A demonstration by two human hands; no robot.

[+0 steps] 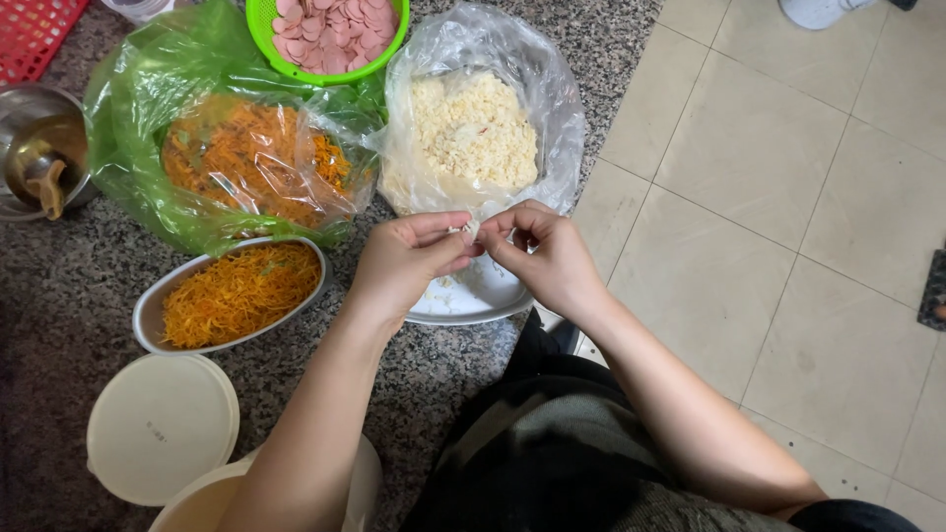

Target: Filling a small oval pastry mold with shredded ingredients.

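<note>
— so, what are the hands doing?
— both meet over the white plate (483,296) at the counter's (89,286) right edge. the left hand (409,258) and right hand (547,254) each pinch the same small pale scrap (470,231) between thumb and fingertips, the other fingers curled in.
— where is that scrap exactly?
— held just above the plate, right in front of the clear bag (483,118), which holds pale yellow crumbly shreds and sits open beyond the plate. i cannot tell what the scrap is made of; it is mostly hidden by the fingers.
— what's on the plate?
— a few pale bits; most of it is covered by the hands.
— and to the left?
— a green bag (138,108) with orange shreds, touching the clear bag. near it, toward the front, a metal oval dish (148,320) filled with the same orange shreds. beyond both bags, at the far edge, a green basket (264,34) of pink round slices.
— anything else?
— a steel pot (25,118) at the left edge, a red crate (34,30) in the far left corner, and a round cream lid (163,429) at the near edge, beside the left forearm.
</note>
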